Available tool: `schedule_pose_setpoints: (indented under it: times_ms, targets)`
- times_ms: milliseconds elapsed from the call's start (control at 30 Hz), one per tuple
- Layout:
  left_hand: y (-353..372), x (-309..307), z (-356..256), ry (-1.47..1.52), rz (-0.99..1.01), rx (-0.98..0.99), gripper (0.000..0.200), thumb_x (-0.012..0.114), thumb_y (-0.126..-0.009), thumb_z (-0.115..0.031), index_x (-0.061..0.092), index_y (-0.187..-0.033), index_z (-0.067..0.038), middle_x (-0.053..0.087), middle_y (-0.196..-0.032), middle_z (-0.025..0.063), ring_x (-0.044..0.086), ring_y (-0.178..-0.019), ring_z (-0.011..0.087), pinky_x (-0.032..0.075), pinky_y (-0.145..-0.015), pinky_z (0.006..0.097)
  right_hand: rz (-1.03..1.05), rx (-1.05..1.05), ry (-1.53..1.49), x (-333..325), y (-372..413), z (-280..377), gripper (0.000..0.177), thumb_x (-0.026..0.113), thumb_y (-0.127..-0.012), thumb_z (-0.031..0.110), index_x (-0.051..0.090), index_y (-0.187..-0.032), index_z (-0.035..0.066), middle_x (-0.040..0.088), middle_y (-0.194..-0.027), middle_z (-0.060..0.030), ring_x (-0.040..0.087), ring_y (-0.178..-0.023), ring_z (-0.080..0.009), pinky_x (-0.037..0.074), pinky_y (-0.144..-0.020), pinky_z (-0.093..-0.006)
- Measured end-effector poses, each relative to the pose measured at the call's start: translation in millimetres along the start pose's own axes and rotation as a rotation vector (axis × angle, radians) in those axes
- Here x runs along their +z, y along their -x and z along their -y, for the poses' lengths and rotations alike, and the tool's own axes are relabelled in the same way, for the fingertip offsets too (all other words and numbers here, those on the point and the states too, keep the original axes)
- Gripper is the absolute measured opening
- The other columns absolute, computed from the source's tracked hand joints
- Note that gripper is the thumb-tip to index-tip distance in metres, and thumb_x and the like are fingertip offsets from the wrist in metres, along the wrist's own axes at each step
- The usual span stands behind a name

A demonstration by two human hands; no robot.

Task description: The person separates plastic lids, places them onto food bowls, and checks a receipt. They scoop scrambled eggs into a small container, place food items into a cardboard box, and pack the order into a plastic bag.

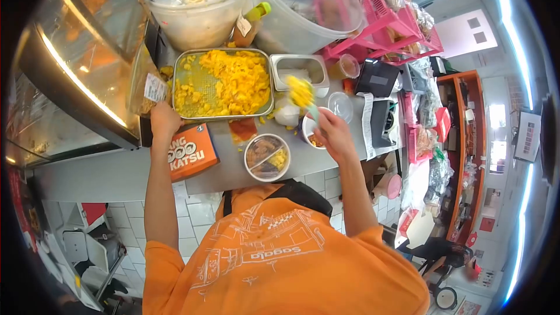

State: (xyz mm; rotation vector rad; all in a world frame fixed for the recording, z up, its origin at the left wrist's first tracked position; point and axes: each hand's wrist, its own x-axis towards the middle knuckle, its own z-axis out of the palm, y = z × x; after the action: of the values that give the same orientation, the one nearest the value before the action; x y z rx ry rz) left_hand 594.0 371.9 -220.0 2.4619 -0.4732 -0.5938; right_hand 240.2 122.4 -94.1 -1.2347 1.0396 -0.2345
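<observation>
My right hand (335,134) is closed round the pale green handle of a spoon (314,111), whose head is heaped with yellow food (300,91). Beneath that hand stands a white cup (309,130) with food inside. My left hand (164,120) is at the left end of a metal tray (224,118) of yellow pieces, near a labelled clear packet (154,88); its fingertips are partly hidden, so its grip is unclear. Between my hands, a round white bowl (248,167) holds brown food and yellow pieces on either side of a divider. An orange box (195,153) lies below my left hand.
A glass display case (81,81) borders the left. Two large clear tubs (198,23), a small steel pan (298,61) and pink racks (402,29) line the back. A black device (378,77) is to the right. Another person (446,254) is at the lower right.
</observation>
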Motion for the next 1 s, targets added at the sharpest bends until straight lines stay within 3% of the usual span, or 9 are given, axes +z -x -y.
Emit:
schedule_pose_setpoints:
  times_ms: [100, 167, 200, 267, 500, 667, 800, 900, 1000]
  targets:
    - [2, -3, -5, 0.081, 0.034, -0.078, 0.013, 0.06, -0.085, 0.001, 0.064, -0.086, 0.013, 0.069, -0.069, 0.024, 0.073, -0.06, 0.0313, 0.058, -0.058, 0.0406, -0.305, -0.15, 0.113, -41, 21, -53, 0.032, 0.057, -0.103, 0.018, 0.061, -0.131, 0.005, 0.073, -0.103, -0.0054, 0.055, -0.065, -0.0037, 0.043, -0.052, -0.0213]
    - [7, -10, -16, 0.1, 0.055, -0.09, 0.013, 0.059, -0.086, 0.002, 0.064, -0.086, 0.013, 0.07, -0.069, 0.0238, 0.073, -0.06, 0.0306, 0.057, -0.056, 0.0398, -0.511, -0.503, 0.782, -47, 22, -89, 0.033, 0.06, -0.097, 0.011, 0.062, -0.13, 0.006, 0.075, -0.094, -0.0129, 0.065, -0.066, -0.0126, 0.048, -0.053, -0.0304]
    - [9, -11, -18, 0.12, 0.067, -0.111, 0.013, 0.058, -0.087, 0.002, 0.063, -0.085, 0.014, 0.07, -0.069, 0.0236, 0.073, -0.059, 0.0299, 0.057, -0.055, 0.0391, -0.526, -0.488, 0.779, -46, 23, -99, 0.033, 0.06, -0.097, 0.011, 0.062, -0.13, 0.006, 0.075, -0.094, -0.0129, 0.065, -0.066, -0.0126, 0.048, -0.053, -0.0304]
    - [-8, -2, 3, 0.028, 0.077, -0.027, 0.013, 0.056, -0.088, 0.004, 0.061, -0.082, 0.015, 0.07, -0.069, 0.0235, 0.073, -0.06, 0.0277, 0.057, -0.053, 0.0361, -0.527, -0.599, 1.498, -38, 12, -108, 0.039, 0.063, -0.09, 0.007, 0.064, -0.129, 0.008, 0.073, -0.085, -0.0157, 0.068, -0.064, -0.0254, 0.052, -0.056, -0.0402]
    - [-5, -8, 0, 0.114, 0.147, -0.074, 0.014, 0.058, -0.089, 0.0, 0.06, -0.088, 0.014, 0.071, -0.07, 0.021, 0.074, -0.061, 0.0263, 0.057, -0.052, 0.0329, -0.69, -0.633, 1.266, -33, 40, -78, 0.035, 0.061, -0.088, 0.008, 0.067, -0.122, 0.016, 0.066, -0.068, -0.013, 0.065, -0.059, -0.0321, 0.049, -0.054, -0.046]
    - [-4, -9, -2, 0.044, 0.138, -0.033, 0.017, 0.06, -0.088, -0.003, 0.062, -0.081, 0.012, 0.072, -0.074, 0.0202, 0.074, -0.064, 0.028, 0.058, -0.058, 0.0368, -0.505, -0.472, 1.412, -16, 48, -71, 0.034, 0.058, -0.088, 0.006, 0.067, -0.119, 0.015, 0.065, -0.064, -0.0127, 0.065, -0.057, -0.0321, 0.049, -0.053, -0.046]
    - [-43, 11, 73, -0.61, 0.041, 0.41, 0.02, 0.065, -0.084, -0.011, 0.066, -0.089, 0.009, 0.069, -0.083, 0.0236, 0.07, -0.08, 0.0354, 0.055, -0.072, 0.0463, -0.519, -0.698, 1.088, 11, 46, -47, 0.032, 0.059, -0.087, 0.007, 0.067, -0.118, 0.012, 0.067, -0.069, -0.0113, 0.067, -0.059, -0.0315, 0.05, -0.053, -0.046]
    - [42, -39, -30, -0.115, -0.032, 0.182, 0.032, 0.058, -0.097, -0.021, 0.066, -0.093, 0.009, 0.066, -0.077, 0.0203, 0.069, -0.072, 0.0261, 0.053, -0.065, 0.039, -0.096, -0.874, 0.649, 93, 27, -18, 0.041, 0.061, -0.083, 0.005, 0.066, -0.123, 0.012, 0.068, -0.075, -0.0106, 0.068, -0.07, -0.0306, 0.052, -0.061, -0.043]
    - [136, -52, -113, 0.301, -0.237, 0.138, 0.048, 0.044, -0.107, -0.029, 0.064, -0.084, 0.007, 0.059, -0.065, 0.0139, 0.062, -0.062, 0.0178, 0.047, -0.056, 0.034, 0.104, -1.006, 0.844, 172, -46, -31, 0.051, 0.065, -0.077, 0.006, 0.062, -0.128, 0.011, 0.069, -0.08, -0.0156, 0.068, -0.075, -0.037, 0.052, -0.063, -0.0486]
